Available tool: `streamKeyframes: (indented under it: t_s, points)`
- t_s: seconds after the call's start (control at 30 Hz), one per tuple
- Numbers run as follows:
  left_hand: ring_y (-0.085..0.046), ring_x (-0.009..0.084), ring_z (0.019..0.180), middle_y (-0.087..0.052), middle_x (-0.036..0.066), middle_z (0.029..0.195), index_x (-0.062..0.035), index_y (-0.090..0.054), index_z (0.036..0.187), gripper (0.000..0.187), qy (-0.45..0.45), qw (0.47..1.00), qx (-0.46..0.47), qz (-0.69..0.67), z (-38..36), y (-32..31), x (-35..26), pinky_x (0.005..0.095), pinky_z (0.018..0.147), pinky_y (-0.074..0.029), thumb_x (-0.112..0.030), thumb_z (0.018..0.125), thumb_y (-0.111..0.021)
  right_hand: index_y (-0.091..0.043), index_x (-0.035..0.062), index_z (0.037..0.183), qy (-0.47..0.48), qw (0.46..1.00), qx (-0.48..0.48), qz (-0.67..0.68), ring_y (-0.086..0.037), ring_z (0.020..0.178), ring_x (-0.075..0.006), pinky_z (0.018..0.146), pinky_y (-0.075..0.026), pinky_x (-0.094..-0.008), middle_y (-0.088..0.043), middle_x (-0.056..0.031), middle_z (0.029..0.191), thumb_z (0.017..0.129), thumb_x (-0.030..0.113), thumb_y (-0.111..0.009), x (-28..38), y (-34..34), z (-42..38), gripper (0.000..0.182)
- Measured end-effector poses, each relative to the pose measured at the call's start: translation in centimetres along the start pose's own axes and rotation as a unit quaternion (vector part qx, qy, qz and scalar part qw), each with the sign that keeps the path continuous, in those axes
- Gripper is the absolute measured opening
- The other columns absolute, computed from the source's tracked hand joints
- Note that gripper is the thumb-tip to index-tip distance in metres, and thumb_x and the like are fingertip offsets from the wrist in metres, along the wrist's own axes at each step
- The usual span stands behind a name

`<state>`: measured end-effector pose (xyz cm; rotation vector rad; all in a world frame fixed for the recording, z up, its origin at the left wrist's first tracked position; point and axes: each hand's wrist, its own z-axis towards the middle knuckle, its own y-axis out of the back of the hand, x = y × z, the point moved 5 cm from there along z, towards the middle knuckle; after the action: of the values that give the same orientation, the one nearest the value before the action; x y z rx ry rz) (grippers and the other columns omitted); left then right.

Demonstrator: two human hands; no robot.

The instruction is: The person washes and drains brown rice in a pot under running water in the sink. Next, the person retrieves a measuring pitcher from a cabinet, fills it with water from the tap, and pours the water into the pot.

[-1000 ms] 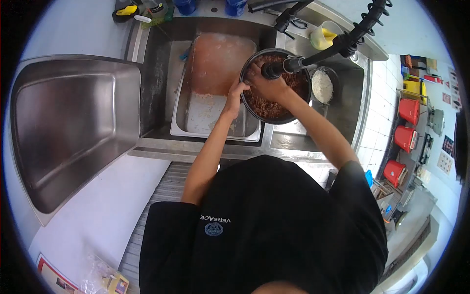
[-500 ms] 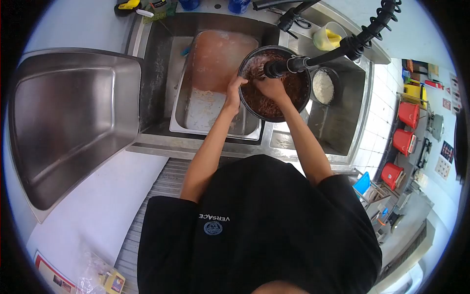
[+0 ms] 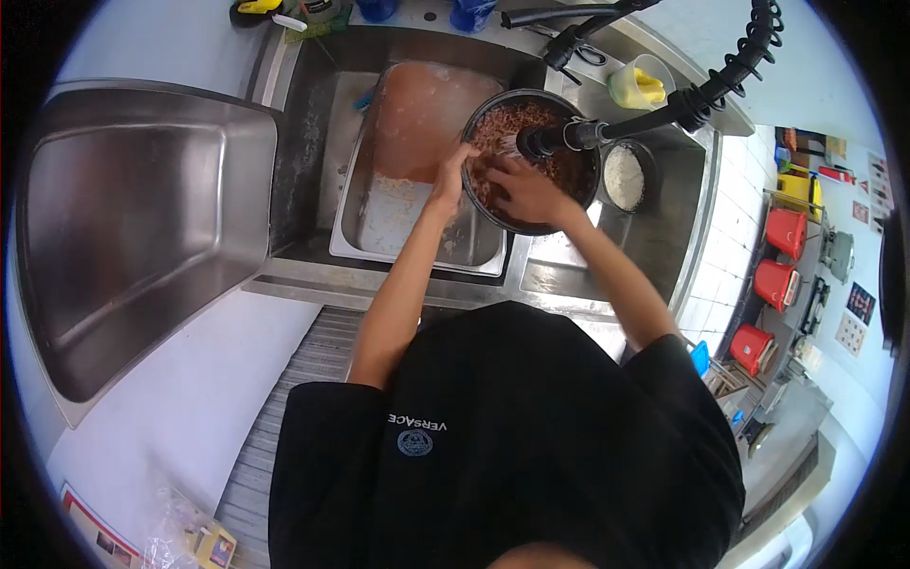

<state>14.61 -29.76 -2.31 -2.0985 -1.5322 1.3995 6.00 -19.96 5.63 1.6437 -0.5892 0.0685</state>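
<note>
A person in a black shirt is leaning over a steel sink. The left hand is gripping the near rim of a round dark bowl of reddish-brown grains, sitting partly over a metal tray. The right hand is resting fingers spread inside the bowl, apparently on the grains. A spray faucet is hanging just above it.

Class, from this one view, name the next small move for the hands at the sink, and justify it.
Probably keep the right hand stirring the reddish-brown grains in the dark bowl, since the spray head points into it while the left hand grips its rim.
</note>
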Motion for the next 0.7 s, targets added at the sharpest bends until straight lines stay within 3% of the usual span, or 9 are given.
streamKeyframes:
  t_s: [0.07, 0.1, 0.27, 0.3, 0.37, 0.47, 0.53, 0.63, 0.7]
  points:
    - [-0.06, 0.0202, 0.09, -0.065, 0.008, 0.098, -0.0047, -0.064, 0.1, 0.037, -0.012, 1.0, -0.003, 0.029, 0.0, 0.3, 0.1, 0.0332, 0.086, -0.045, -0.034, 0.078, -0.058, -0.054, 0.0095, 0.124, -0.034, 0.961, 0.274, 0.028, -0.052, 0.117, -0.0418, 0.101, -0.038, -0.0554, -0.06, -0.0196, 0.118, 0.08, 0.025, -0.063, -0.6, 3.2, 0.3, 0.048]
    - [-0.059, 0.02, 0.091, -0.064, 0.007, 0.099, -0.005, -0.064, 0.1, 0.037, -0.022, 0.998, -0.002, 0.062, -0.1, 0.4, 0.2, 0.0333, 0.086, -0.045, -0.034, 0.078, -0.058, -0.05, 0.0111, 0.131, -0.018, 0.988, 0.116, -0.1, -0.055, 0.114, -0.0401, 0.102, -0.038, -0.0529, -0.061, -0.0205, 0.118, 0.079, 0.028, -0.063, -5.8, -0.8, 1.3, 0.056]
    - [-0.059, 0.021, 0.092, -0.064, 0.008, 0.1, -0.0056, -0.063, 0.1, 0.037, -0.044, 0.994, -0.027, 0.1, -0.2, 0.0, -0.4, 0.0347, 0.087, -0.044, -0.035, 0.078, -0.058, -0.045, 0.0136, 0.139, -0.018, 0.995, 0.067, -0.072, -0.056, 0.118, -0.0353, 0.102, -0.038, -0.0535, -0.059, -0.0183, 0.125, 0.077, 0.03, -0.064, -2.1, -3.7, 0.9, 0.067]
    - [-0.059, 0.0213, 0.092, -0.064, 0.008, 0.101, -0.0056, -0.063, 0.1, 0.037, -0.028, 0.997, -0.015, 0.075, 0.0, 0.1, -0.1, 0.0351, 0.086, -0.045, -0.035, 0.077, -0.058, -0.053, 0.0122, 0.127, 0.037, 0.993, 0.099, -0.052, -0.058, 0.109, -0.036, 0.096, -0.043, -0.0498, -0.061, -0.0181, 0.115, 0.077, 0.035, -0.065, -1.7, -1.3, 0.0, 0.056]
    - [-0.054, 0.0207, 0.101, -0.06, 0.007, 0.109, -0.0045, -0.06, 0.11, 0.041, -0.002, 0.999, 0.0, 0.042, -0.5, 0.0, 0.1, 0.0336, 0.093, -0.039, -0.029, 0.078, -0.055, -0.062, 0.0076, 0.114, -0.03, 0.966, 0.256, -0.024, -0.061, 0.102, -0.0351, 0.088, -0.048, -0.0468, -0.06, -0.0183, 0.116, 0.077, 0.043, -0.068, -1.9, 2.5, 0.4, 0.052]
    - [-0.049, 0.0198, 0.11, -0.057, 0.007, 0.116, -0.0033, -0.057, 0.12, 0.047, 0.01, 1.0, -0.003, 0.029, 0.6, 0.6, 0.9, 0.032, 0.099, -0.034, -0.023, 0.078, -0.051, -0.056, 0.0017, 0.122, -0.145, 0.943, 0.224, -0.201, -0.045, 0.127, -0.0431, 0.099, -0.042, -0.0518, -0.05, -0.0243, 0.131, 0.084, 0.037, -0.059, -5.7, 2.1, 0.2, 0.052]
    - [-0.05, 0.0197, 0.11, -0.057, 0.006, 0.115, -0.0033, -0.056, 0.12, 0.047, 0.017, 0.999, -0.016, 0.024, 0.5, 1.0, 1.4, 0.0321, 0.099, -0.035, -0.023, 0.078, -0.051, -0.057, -0.0021, 0.117, -0.189, 0.958, 0.107, -0.186, -0.054, 0.116, -0.0443, 0.096, -0.044, -0.0509, -0.058, -0.0233, 0.119, 0.083, 0.031, -0.059, -3.7, 0.9, -1.6, 0.047]
    - [-0.059, 0.0215, 0.087, -0.063, 0.009, 0.096, -0.0055, -0.063, 0.096, 0.035, 0.002, 0.999, -0.035, -0.031, -0.1, -0.3, 0.4, 0.0349, 0.08, -0.046, -0.034, 0.076, -0.059, -0.062, 0.0023, 0.111, -0.31, 0.929, 0.188, -0.073, -0.059, 0.111, -0.0344, 0.093, -0.045, -0.0507, -0.058, -0.0223, 0.123, 0.076, 0.033, -0.068, -4.9, -4.0, -2.2, 0.047]
    - [-0.057, 0.02, 0.085, -0.062, 0.007, 0.094, -0.0063, -0.063, 0.093, 0.032, -0.003, 1.0, -0.024, -0.001, -0.8, -0.8, -0.2, 0.0333, 0.079, -0.045, -0.034, 0.077, -0.059, -0.059, 0.0001, 0.111, -0.196, 0.958, 0.082, 0.19, -0.061, 0.109, -0.0343, 0.092, -0.046, -0.0469, -0.062, -0.0236, 0.111, 0.079, 0.025, -0.061, -4.7, -5.0, 0.4, 0.04]
